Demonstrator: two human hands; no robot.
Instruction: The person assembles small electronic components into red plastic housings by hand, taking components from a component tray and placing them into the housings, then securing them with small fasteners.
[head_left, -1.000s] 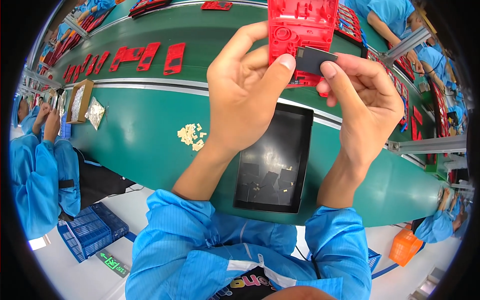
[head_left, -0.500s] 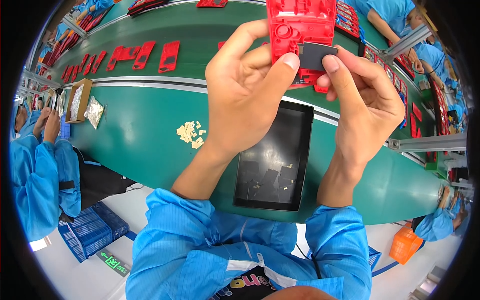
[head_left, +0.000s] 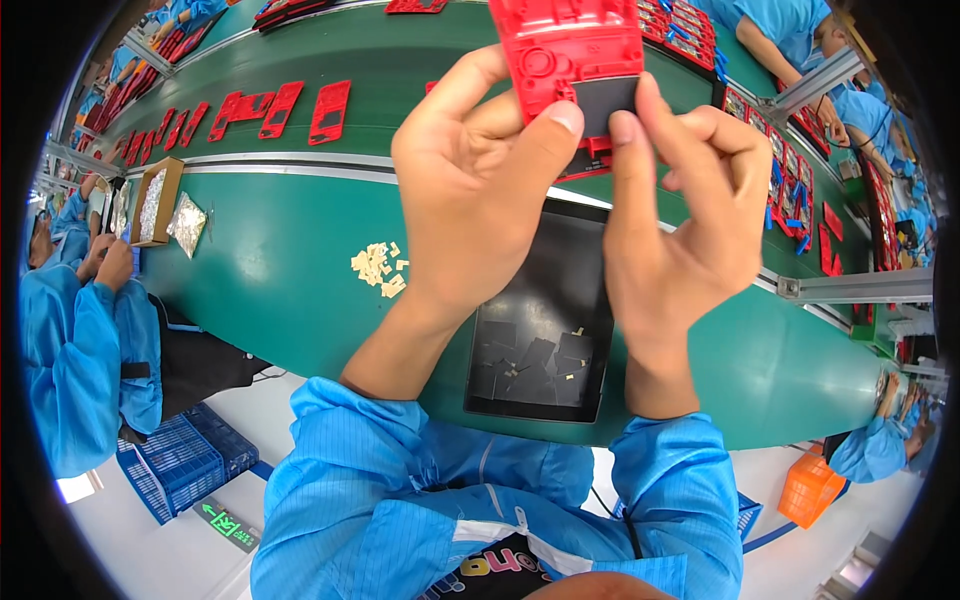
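A red plastic housing (head_left: 570, 45), moulded with ribs and a round boss, is held up over the table's far edge. My left hand (head_left: 465, 190) is closed around its left side, the thumb lying near a dark flat rectangular piece (head_left: 606, 103). That piece rests against the lower part of the housing. My right hand (head_left: 690, 220) has thumb and forefinger at the piece's right edge, closed on it; the other fingers are curled. Below both hands lies a black tray (head_left: 550, 270) with several similar dark pieces (head_left: 535, 355) in it.
Small cream parts (head_left: 372, 262) are heaped left of the tray. Farther left are a cardboard box (head_left: 160, 205) and a clear bag (head_left: 187, 225). Red housings (head_left: 330, 112) lie on the green belt (head_left: 380, 120) beyond a metal rail. Co-workers in blue sit on both sides.
The housing and both hands have shifted left. The dark piece, tilted over the housing before, now sits flatter and more in line with it. My right forefinger has moved to its edge.
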